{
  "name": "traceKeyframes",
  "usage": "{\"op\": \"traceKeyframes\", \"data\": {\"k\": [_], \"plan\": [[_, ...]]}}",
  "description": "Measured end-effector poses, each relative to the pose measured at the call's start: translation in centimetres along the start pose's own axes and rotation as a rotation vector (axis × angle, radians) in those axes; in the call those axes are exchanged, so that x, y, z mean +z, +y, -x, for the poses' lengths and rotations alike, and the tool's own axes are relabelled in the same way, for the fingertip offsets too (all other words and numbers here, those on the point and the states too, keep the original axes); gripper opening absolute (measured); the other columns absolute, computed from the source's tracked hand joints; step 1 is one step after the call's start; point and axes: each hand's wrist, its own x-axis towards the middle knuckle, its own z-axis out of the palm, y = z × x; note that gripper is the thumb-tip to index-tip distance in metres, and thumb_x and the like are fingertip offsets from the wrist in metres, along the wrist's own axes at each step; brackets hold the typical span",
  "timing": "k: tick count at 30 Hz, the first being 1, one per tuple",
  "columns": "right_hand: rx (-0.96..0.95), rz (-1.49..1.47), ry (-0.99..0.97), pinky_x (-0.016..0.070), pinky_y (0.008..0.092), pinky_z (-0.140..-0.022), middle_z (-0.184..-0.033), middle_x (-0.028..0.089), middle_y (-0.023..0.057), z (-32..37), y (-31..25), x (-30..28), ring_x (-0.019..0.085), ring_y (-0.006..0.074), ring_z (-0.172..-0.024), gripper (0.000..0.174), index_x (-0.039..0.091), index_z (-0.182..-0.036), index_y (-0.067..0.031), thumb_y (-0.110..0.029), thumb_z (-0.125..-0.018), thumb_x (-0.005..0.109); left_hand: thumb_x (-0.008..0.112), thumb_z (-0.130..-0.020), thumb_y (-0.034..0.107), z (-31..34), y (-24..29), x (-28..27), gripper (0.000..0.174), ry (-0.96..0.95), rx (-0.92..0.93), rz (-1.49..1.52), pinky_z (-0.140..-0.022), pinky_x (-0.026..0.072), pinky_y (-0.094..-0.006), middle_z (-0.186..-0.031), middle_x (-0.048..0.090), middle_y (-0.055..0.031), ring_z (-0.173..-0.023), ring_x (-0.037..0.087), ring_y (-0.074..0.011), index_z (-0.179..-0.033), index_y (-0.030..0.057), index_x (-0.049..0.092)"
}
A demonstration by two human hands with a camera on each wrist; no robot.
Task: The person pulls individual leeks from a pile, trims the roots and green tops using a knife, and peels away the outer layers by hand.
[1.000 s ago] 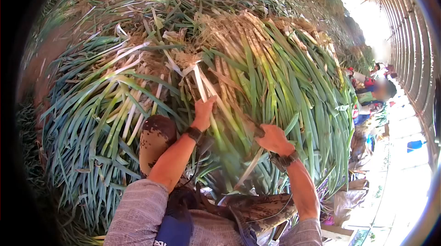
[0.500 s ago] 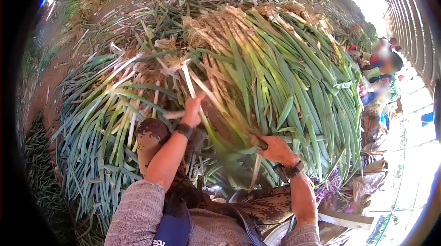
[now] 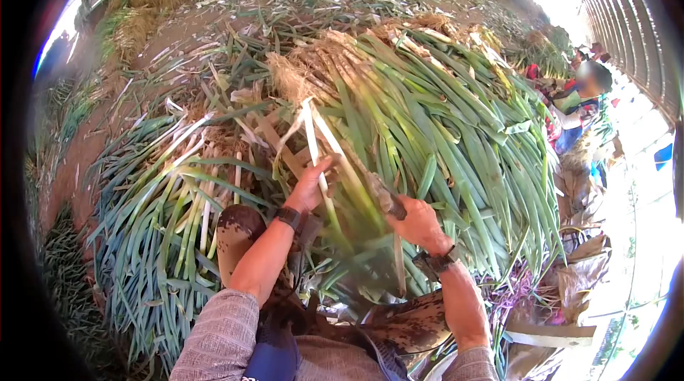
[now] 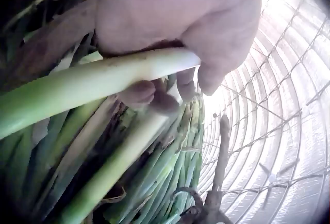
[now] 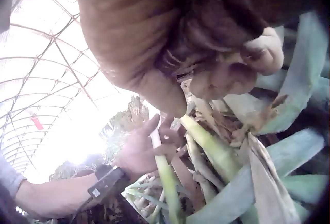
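In the head view my left hand (image 3: 308, 187) grips a green onion (image 3: 311, 132) by its white stem, roots pointing away. A second pale stem lies just right of it, against the fingers. The left wrist view shows the held stem (image 4: 134, 69) between palm and curled fingers, with another stalk (image 4: 118, 172) below. My right hand (image 3: 419, 223) holds a dark-handled tool (image 3: 390, 203) with a brownish blade-like strip slanting toward the stalks; its exact kind cannot be told. In the right wrist view that hand's fingers (image 5: 221, 79) are curled, close above the green leaves.
A large heap of green onions (image 3: 463, 139) spreads ahead and right, roots facing away. Another pile (image 3: 164, 210) lies at left, beside my knee (image 3: 239, 228). Leaf scraps cover the ground (image 3: 235, 11). People (image 3: 581, 96) sit at far right under a ribbed arched roof (image 3: 634, 39).
The left hand keeps hold of the green onion and shifts slightly. The right hand first dips, then rises, bringing the tool nearer the stalks. My view tilts up a little.
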Motion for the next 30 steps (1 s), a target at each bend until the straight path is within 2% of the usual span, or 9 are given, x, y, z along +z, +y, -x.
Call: {"op": "traceKeyframes", "data": {"k": [5,8,11,13,17,19,22,25,30], "plan": [[0.015,-0.008,-0.031,0.0522,0.0464,-0.081,-0.092,0.069,0.0218,-1.0,0.0,-0.1,0.065,0.0408,-0.089,0.042,0.066,-0.111,-0.0033,-0.029,-0.078,0.07,0.062,-0.095,0.042,-0.7,-0.6,1.0,0.039,-0.086,0.001,0.049,-0.042,0.0416,-0.0271,-0.104,0.065,-0.0011,-0.077,0.063,-0.0125,-0.119,0.0116,0.06],[0.022,0.022,0.045,0.052,0.0466,-0.082,-0.093,0.069,0.0216,-1.2,0.7,0.1,0.065,0.0407,-0.09,0.042,0.067,-0.11,-0.005,-0.03,-0.077,0.071,0.063,-0.094,0.047,-0.7,0.0,2.3,0.036,0.074,0.012,0.089,-0.041,0.0408,-0.0262,-0.088,0.066,0.0014,-0.064,0.06,-0.0097,-0.107,0.0139,0.061],[0.0,0.01,-0.094,0.0522,0.0465,-0.081,-0.093,0.069,0.0205,-0.9,1.2,0.5,0.066,0.0403,-0.089,0.042,0.067,-0.112,-0.0071,-0.03,-0.077,0.072,0.063,-0.093,0.05,-2.0,0.2,1.5,0.036,0.174,0.123,0.007,-0.04,0.0403,-0.0262,-0.078,0.065,0.0018,-0.058,0.059,-0.0085,-0.103,0.0146,0.063],[-0.16,0.047,-0.094,0.0514,0.0496,-0.073,-0.085,0.067,0.0202,-0.4,1.5,1.2,0.063,0.0429,-0.083,0.031,0.066,-0.102,-0.0074,-0.027,-0.078,0.068,0.064,-0.09,0.054,-1.5,2.0,2.3,0.038,0.254,0.122,-0.043,-0.039,0.0401,-0.0259,-0.073,0.063,0.0025,-0.052,0.055,-0.0077,-0.093,0.0157,0.064],[-0.08,-0.066,-0.081,0.0516,0.0497,-0.072,-0.083,0.068,0.0192,-0.7,0.6,0.6,0.064,0.0421,-0.081,0.033,0.066,-0.104,-0.0072,-0.028,-0.078,0.069,0.065,-0.09,0.051,-1.4,2.6,2.5,0.036,0.196,0.111,-0.02,-0.039,0.0393,-0.026,-0.074,0.063,0.0019,-0.053,0.056,-0.0081,-0.093,0.0156,0.064],[-0.085,0.019,0.17,0.0529,0.0471,-0.072,-0.082,0.067,0.0218,-1.0,0.0,0.6,0.065,0.0409,-0.081,0.033,0.066,-0.1,-0.0051,-0.027,-0.077,0.072,0.066,-0.091,0.049,-0.6,3.1,3.5,0.034,0.186,0.108,-0.026,-0.04,0.039,-0.026,-0.075,0.062,0.002,-0.053,0.056,-0.0083,-0.093,0.0155,0.064],[-0.164,0.079,0.181,0.0528,0.048,-0.071,-0.077,0.067,0.0215,-1.6,-1.2,0.6,0.065,0.0419,-0.077,0.032,0.065,-0.097,-0.0035,-0.028,-0.078,0.071,0.064,-0.094,0.039,0.7,3.6,4.2,0.025,0.01,0.061,-0.095,-0.043,0.0384,-0.0279,-0.074,0.057,0.0037,-0.06,0.056,-0.0096,-0.095,0.0145,0.06],[-0.093,0.084,0.261,0.0523,0.0488,-0.07,-0.075,0.066,0.0209,-2.1,-1.9,0.2,0.065,0.042,-0.076,0.032,0.064,-0.097,-0.0038,-0.029,-0.079,0.071,0.063,-0.096,0.037,1.7,3.8,4.4,0.023,-0.094,0.074,-0.088,-0.043,0.0371,-0.0286,-0.072,0.052,0.0036,-0.061,0.055,-0.0108,-0.094,0.0143,0.059],[-0.177,0.028,0.226,0.0523,0.0491,-0.07,-0.076,0.067,0.021,-1.9,-2.9,-0.3,0.065,0.0419,-0.077,0.033,0.065,-0.099,-0.0039,-0.03,-0.079,0.071,0.061,-0.096,0.038,2.5,3.3,4.1,0.026,-0.128,-0.008,-0.014,-0.048,0.0365,-0.028,-0.078,0.053,0.0018,-0.059,0.05,-0.0116,-0.095,0.0125,0.059]]}}
